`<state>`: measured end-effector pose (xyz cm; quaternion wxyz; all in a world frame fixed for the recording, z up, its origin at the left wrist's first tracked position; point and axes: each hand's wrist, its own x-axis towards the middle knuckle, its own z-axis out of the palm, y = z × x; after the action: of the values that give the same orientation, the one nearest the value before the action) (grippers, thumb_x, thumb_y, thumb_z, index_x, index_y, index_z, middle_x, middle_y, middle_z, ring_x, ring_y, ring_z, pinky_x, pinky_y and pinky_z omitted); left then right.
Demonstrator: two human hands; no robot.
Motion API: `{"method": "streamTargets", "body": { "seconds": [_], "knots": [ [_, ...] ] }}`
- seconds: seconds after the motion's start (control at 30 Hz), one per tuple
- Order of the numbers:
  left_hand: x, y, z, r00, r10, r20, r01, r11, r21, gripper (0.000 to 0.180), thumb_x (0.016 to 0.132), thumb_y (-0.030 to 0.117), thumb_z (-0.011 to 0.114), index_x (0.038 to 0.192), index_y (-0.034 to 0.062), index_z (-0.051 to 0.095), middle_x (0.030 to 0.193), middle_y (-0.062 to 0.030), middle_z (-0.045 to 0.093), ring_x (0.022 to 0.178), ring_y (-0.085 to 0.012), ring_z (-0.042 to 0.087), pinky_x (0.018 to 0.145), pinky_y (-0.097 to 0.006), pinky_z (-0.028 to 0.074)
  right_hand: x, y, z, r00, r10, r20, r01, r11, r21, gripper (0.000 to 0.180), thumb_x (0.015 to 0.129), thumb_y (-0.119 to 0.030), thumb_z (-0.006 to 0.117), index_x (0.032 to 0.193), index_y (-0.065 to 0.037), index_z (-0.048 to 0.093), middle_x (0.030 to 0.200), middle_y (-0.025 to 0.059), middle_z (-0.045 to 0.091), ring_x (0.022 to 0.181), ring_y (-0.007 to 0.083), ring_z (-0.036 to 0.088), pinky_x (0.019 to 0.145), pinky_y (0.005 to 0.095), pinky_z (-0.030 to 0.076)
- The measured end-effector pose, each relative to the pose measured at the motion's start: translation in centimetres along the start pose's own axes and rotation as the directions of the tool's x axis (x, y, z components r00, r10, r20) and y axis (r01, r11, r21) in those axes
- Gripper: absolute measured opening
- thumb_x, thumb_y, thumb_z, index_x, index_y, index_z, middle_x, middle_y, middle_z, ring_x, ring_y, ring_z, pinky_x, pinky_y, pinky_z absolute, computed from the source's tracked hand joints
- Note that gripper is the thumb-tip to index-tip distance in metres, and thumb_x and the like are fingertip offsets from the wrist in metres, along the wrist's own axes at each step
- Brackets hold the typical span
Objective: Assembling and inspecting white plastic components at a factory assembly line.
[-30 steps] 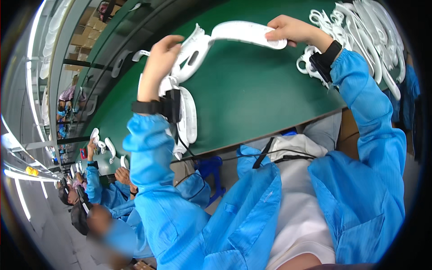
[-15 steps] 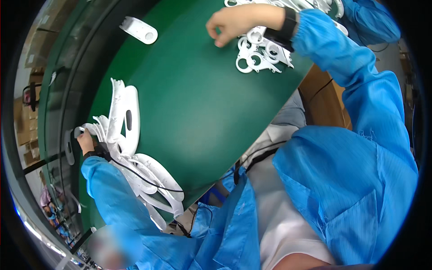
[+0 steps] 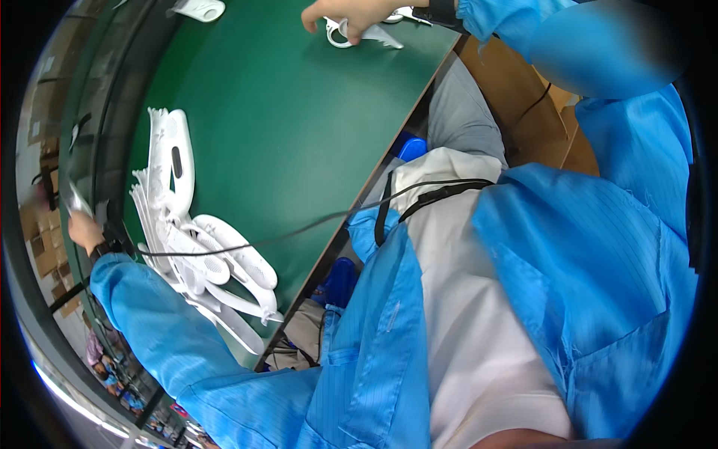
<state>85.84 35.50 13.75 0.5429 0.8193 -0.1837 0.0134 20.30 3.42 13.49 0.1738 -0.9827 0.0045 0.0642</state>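
Note:
At the far left, past the table's side, my left hand [image 3: 85,230] is closed on a pale, motion-blurred plastic part [image 3: 76,199]. Right of that wrist lies a heap of long white plastic shells [image 3: 196,251], some with slots or perforated ends. Up at the top edge, my right hand [image 3: 357,13] reaches over a white ring-shaped plastic part [image 3: 381,37] with a toothed tail. Its fingers are apart, and the thumb overlaps the ring; whether it touches is unclear. More white parts [image 3: 407,13] show beside that hand, partly cut off.
Everything rests on a green tabletop [image 3: 277,142] whose near edge runs diagonally. One white shell [image 3: 200,10] lies at the top left. A dark cord [image 3: 314,223] stretches from my left wrist across the table toward my waist. A cardboard box [image 3: 516,112] stands below the edge at right.
My left hand has moved left, away from the heap, with the pale part. My right hand has come over a ring-shaped part. The whole view has shifted, so the table items appear higher.

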Motion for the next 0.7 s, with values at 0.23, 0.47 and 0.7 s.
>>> {"method": "streamTargets", "body": {
  "seconds": [0.23, 0.47, 0.7],
  "knots": [
    [-22.5, 16.5, -2.0, 0.863, -0.081, 0.498, 0.169, 0.977, -0.133, 0.036, 0.084, 0.022, 0.069, 0.114, 0.0032, 0.059, 0.102, -0.0036, 0.061, 0.087, -0.0134, 0.056, 0.076, -0.028, 0.05, 2.0, -6.0, -2.2, 0.979, 0.099, -0.177, -0.057, 0.972, 0.23, 0.019, 0.077, -0.017, 0.066, 0.089, -0.002, 0.068, 0.079, 0.0087, 0.07, 0.074, 0.0201, 0.066, 0.067, 0.032, 0.052],
    [-25.4, 23.6, 2.1, 0.855, 0.146, 0.498, 0.032, 0.943, -0.332, 0.029, 0.078, 0.007, 0.071, 0.105, 0.0042, 0.06, 0.094, -0.0057, 0.065, 0.084, -0.0154, 0.063, 0.075, -0.029, 0.05, -0.9, -3.8, -4.1, 0.902, 0.36, -0.238, -0.273, 0.903, 0.332, 0.024, 0.084, -0.029, 0.063, 0.088, -0.007, 0.071, 0.079, 0.0034, 0.07, 0.071, 0.0141, 0.064, 0.065, 0.0305, 0.05],
    [-40.2, 19.9, 15.9, 0.32, 0.092, 0.943, -0.484, 0.872, 0.079, 0.03, 0.076, 0.016, 0.068, 0.099, -0.0033, 0.065, 0.082, -0.0091, 0.067, 0.072, -0.0165, 0.063, 0.066, -0.03, 0.05, 2.3, -3.8, -2.1, 0.825, 0.543, -0.157, -0.263, 0.614, 0.744, 0.024, 0.081, -0.03, 0.068, 0.092, -0.008, 0.067, 0.066, 0.0022, 0.058, 0.054, 0.012, 0.053, 0.046, 0.0276, 0.039]
  ]
}}
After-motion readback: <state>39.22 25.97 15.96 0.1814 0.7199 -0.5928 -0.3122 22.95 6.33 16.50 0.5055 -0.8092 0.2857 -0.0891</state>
